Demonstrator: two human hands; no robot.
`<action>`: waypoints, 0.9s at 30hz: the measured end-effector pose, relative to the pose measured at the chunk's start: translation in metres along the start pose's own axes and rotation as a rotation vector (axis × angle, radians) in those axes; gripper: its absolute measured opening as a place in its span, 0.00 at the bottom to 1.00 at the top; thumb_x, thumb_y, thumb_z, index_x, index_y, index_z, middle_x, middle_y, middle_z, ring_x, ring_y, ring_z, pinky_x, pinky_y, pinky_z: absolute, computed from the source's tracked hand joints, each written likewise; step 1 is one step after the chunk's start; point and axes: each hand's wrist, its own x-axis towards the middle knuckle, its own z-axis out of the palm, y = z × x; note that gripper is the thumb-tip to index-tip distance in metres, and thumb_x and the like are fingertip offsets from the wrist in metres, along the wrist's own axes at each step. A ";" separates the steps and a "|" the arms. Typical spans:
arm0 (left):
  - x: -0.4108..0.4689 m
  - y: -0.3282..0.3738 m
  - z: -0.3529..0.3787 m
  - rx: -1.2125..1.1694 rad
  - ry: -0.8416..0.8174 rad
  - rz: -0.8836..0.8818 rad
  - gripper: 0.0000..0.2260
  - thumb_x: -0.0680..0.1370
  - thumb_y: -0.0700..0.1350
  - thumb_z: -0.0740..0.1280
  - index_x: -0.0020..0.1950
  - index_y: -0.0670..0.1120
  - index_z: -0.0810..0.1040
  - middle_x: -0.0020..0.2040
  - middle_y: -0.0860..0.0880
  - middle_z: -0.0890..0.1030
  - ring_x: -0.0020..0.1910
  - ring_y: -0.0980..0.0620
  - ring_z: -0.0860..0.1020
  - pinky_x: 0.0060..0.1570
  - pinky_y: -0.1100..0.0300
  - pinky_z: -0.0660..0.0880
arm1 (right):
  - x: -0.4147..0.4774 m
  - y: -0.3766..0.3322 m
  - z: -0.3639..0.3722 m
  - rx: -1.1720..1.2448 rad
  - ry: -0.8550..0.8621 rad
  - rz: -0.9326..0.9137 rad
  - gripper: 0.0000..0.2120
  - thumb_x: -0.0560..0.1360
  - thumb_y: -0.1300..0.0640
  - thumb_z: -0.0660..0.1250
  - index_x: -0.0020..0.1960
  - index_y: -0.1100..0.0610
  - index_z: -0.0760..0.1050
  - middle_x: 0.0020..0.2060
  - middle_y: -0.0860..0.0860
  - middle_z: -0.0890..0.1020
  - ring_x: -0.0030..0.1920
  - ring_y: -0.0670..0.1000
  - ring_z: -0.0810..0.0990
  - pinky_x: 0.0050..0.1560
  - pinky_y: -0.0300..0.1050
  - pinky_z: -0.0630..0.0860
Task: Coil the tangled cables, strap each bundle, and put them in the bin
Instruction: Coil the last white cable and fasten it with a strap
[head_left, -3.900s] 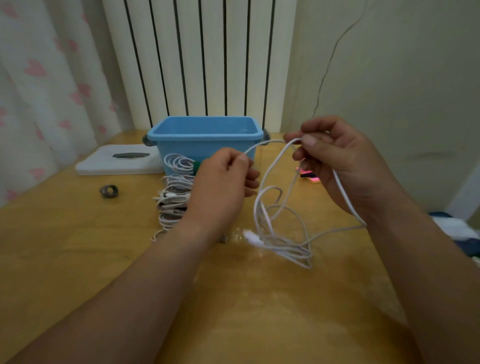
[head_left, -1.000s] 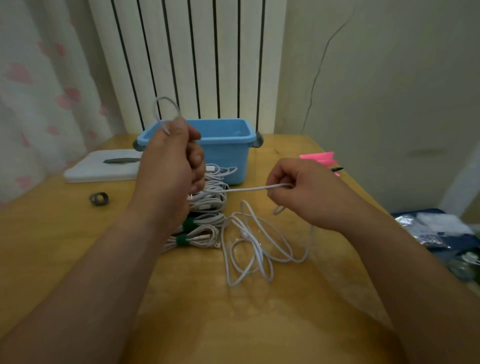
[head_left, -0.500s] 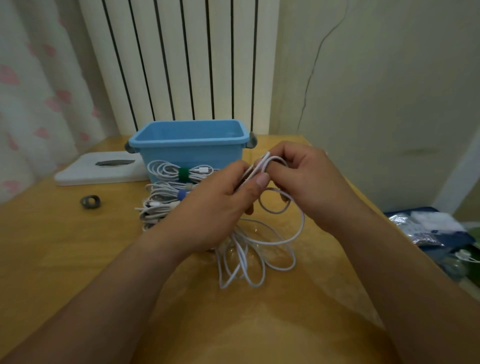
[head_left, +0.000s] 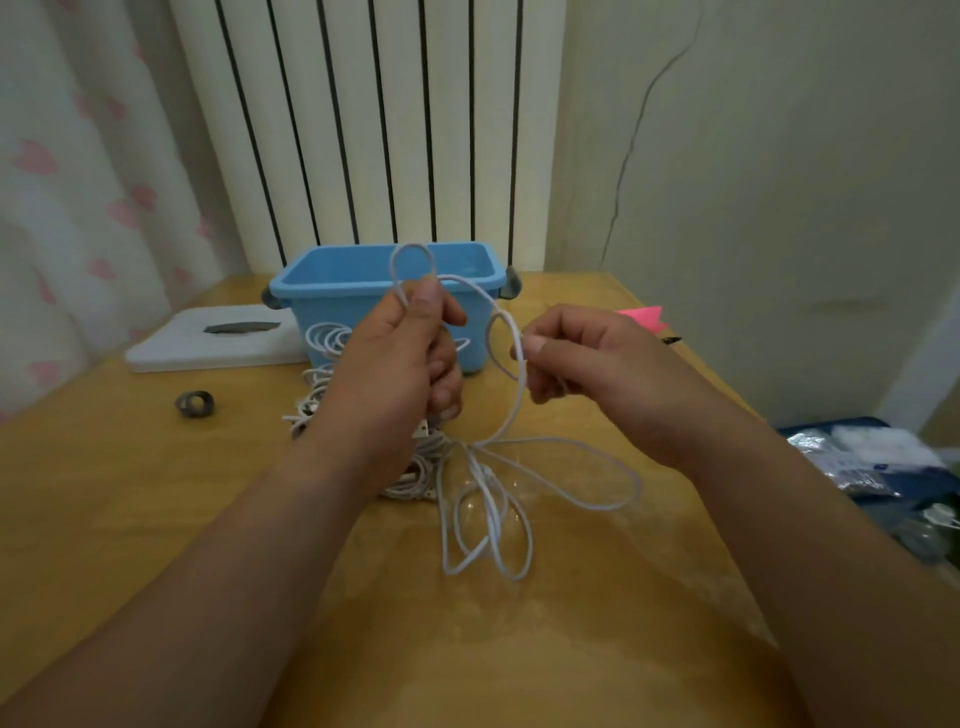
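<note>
My left hand (head_left: 402, 374) grips a few coils of a white cable (head_left: 488, 499), and a loop sticks up above its thumb. To the right, my right hand (head_left: 576, 364) pinches the same cable a short way along. The rest of this cable lies in loose loops on the wooden table (head_left: 156, 493) below both hands. A pile of coiled white cables (head_left: 324, 345) lies behind my left hand, mostly hidden. The blue bin (head_left: 363, 283) stands behind them against the radiator.
A white flat box (head_left: 208, 338) lies left of the bin, with a small dark roll of strap (head_left: 195, 404) in front of it. Pink paper (head_left: 641, 315) and a pen sit at the table's right edge. Bags (head_left: 857, 457) lie lower right, off the table.
My hands have drawn apart after meeting at the coil half a second ago. My left hand has lifted with its loops, and my right hand has slid out along the cable.
</note>
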 end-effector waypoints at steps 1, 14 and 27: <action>0.001 -0.001 0.001 -0.018 0.002 0.001 0.16 0.89 0.55 0.56 0.53 0.46 0.74 0.31 0.50 0.63 0.26 0.51 0.63 0.29 0.57 0.62 | 0.000 0.001 0.002 -0.072 0.010 -0.026 0.06 0.83 0.55 0.69 0.49 0.55 0.82 0.40 0.52 0.86 0.43 0.52 0.84 0.54 0.56 0.81; -0.006 -0.001 0.010 0.148 0.046 0.106 0.13 0.88 0.52 0.62 0.47 0.46 0.75 0.37 0.45 0.71 0.30 0.53 0.67 0.29 0.60 0.66 | 0.004 0.004 0.001 -0.410 0.548 -0.287 0.05 0.80 0.53 0.73 0.55 0.45 0.83 0.48 0.40 0.73 0.50 0.44 0.77 0.53 0.42 0.77; -0.012 0.000 0.013 0.373 0.002 0.295 0.12 0.87 0.43 0.65 0.66 0.58 0.79 0.56 0.59 0.84 0.46 0.58 0.81 0.43 0.63 0.79 | 0.004 -0.006 0.016 0.272 0.334 -0.221 0.08 0.84 0.59 0.67 0.60 0.56 0.83 0.41 0.51 0.83 0.40 0.51 0.81 0.37 0.43 0.76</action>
